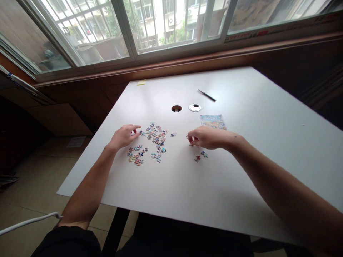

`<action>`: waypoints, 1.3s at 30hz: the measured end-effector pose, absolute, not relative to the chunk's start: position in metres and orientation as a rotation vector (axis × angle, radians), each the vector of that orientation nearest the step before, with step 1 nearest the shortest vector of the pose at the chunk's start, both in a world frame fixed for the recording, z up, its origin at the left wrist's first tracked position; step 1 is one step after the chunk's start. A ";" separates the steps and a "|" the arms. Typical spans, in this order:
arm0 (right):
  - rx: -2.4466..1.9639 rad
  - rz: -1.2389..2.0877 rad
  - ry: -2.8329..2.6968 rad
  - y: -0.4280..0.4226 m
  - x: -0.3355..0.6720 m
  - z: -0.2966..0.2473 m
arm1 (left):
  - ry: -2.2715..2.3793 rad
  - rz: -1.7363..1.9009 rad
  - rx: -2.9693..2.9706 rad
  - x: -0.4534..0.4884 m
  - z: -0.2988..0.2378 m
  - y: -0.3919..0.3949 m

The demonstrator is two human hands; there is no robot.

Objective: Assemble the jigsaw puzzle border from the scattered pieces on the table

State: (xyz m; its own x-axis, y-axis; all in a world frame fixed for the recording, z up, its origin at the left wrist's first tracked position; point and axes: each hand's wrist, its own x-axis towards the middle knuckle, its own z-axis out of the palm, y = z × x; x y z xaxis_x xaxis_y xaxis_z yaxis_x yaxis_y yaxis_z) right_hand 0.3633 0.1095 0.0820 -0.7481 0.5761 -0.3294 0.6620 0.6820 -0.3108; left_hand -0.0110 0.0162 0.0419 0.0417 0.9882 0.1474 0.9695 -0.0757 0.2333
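Small, colourful jigsaw puzzle pieces (pixel 158 135) lie in a loose heap on the white table (pixel 171 189). At the heap's left edge is my left hand (pixel 124 136), thumb and forefinger apart beside a dark puzzle piece (pixel 140 132). Below that hand, another cluster of puzzle pieces (pixel 137 157) is spread out. My right hand (pixel 205 137) is lowered to the table with its fingers curled together around a puzzle piece (pixel 190 144), mostly hidden by the fingertips. Just below it lie a few pieces (pixel 197 158), and a single piece (pixel 173 135) sits between the hands.
Behind my right hand lies a printed picture sheet (pixel 213 121), partly covered by the wrist. Farther back are a black pen (pixel 207 95), a round metal cover (pixel 195 107) and a cable hole (pixel 176 108). A barred window (pixel 171 26) stands beyond the table.
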 end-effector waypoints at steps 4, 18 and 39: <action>0.982 -0.600 2.660 0.106 0.363 0.085 | 2.014 0.400 2.217 -0.011 0.040 0.019; 0.966 -0.648 2.651 0.097 0.359 0.096 | 1.957 0.477 2.181 -0.020 0.037 0.020; 0.532 -1.317 3.153 0.058 0.318 0.068 | 1.284 0.892 2.235 0.099 0.054 -0.017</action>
State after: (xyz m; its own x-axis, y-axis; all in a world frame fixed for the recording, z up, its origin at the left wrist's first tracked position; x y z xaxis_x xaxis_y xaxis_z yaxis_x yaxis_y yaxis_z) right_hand 0.3181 0.0579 0.0682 -0.9043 0.3919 0.1694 0.1550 0.6710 -0.7251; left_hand 0.0993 -0.0168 0.0542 0.3709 0.8704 0.3238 0.6075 -0.4911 0.6243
